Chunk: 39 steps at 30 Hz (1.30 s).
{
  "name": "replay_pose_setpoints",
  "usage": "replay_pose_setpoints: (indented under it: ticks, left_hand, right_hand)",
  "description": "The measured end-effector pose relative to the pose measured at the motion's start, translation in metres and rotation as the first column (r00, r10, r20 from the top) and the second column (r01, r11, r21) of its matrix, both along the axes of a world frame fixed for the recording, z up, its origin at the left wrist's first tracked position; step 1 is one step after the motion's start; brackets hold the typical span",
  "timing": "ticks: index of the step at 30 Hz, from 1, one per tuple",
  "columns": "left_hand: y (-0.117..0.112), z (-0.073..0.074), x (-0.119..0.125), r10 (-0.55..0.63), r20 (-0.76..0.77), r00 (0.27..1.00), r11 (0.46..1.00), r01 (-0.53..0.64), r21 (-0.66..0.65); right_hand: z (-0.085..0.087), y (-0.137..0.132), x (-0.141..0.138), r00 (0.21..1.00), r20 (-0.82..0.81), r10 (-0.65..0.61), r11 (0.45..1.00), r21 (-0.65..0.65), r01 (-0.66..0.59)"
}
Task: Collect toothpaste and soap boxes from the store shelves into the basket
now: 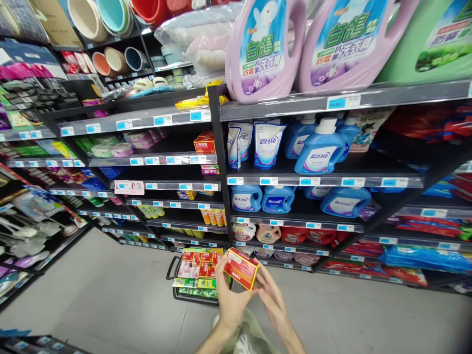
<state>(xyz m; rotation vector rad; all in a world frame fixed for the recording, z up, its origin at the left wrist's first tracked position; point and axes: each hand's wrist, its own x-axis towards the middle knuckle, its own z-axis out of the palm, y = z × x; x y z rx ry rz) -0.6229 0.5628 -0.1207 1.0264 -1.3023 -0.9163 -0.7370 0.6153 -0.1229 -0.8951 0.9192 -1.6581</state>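
Hands are seen nearest, low in the middle of the view: the left grip (229, 292) and the right grip (272, 294) are both closed on one small red-and-yellow carton (241, 268). It is held tilted between them, with the left fingers laid on its near left end and the right fingers set at its lower right corner. The carton is thus pinched from two sides and held in the air, touching nothing else.

Just beyond and below it, a black shopping basket (170, 269) is set on the grey floor (110, 295). It is filled with stacked cartons (197, 270) in red, yellow and green.

The step in hand is judged to be the handling of a single carton above the basket. Any further move would call for one grip to be kept firm while the other is released, and for the carton to be levelled first.

Farther off, black shelving (220, 162) is stocked. A similar red carton (204, 143) is seen on a middle shelf, with blue detergent bottles (320, 150) and refill pouches (267, 142) to its right. Lilac detergent jugs (263, 49) are ranged on the top shelf.
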Motion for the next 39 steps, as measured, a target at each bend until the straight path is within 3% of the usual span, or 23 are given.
replay_pose_setpoints:
  ticks: [5,10,15,25,30,35,39]
  left_hand:
    - [0.003,-0.002,0.007,0.058,0.221,0.974,0.979,-0.012,-0.202]
    - [0.002,0.005,0.008,0.023,0.330,0.944,0.977,0.049,-0.206]
    - [0.000,0.010,0.009,0.024,0.404,0.915,0.978,0.062,-0.201]
    - [-0.005,-0.005,0.000,-0.043,0.175,0.984,0.996,0.057,-0.074]
    - [-0.008,-0.014,-0.007,-0.050,0.032,0.998,0.979,0.055,-0.196]
    - [-0.010,-0.024,-0.009,-0.128,0.077,0.989,0.955,0.144,-0.258]
    - [-0.009,-0.030,-0.009,-0.091,0.144,0.985,0.959,0.126,-0.254]
  right_hand:
    - [0.010,-0.008,0.006,0.981,0.045,-0.188,0.967,0.184,0.176]
    - [0.019,-0.010,0.004,0.969,0.071,-0.235,0.946,0.246,0.211]
    - [0.014,-0.011,0.002,0.975,0.067,-0.214,0.961,0.195,0.197]
    - [0.011,-0.011,-0.006,0.994,-0.103,-0.041,0.999,-0.003,0.041]
    - [0.009,-0.012,-0.005,0.996,0.048,-0.081,0.996,0.047,0.078]
    - [0.012,-0.015,-0.013,0.965,-0.060,-0.253,0.967,-0.031,0.252]
    - [0.015,-0.018,-0.019,0.958,-0.092,-0.273,0.961,-0.070,0.267]
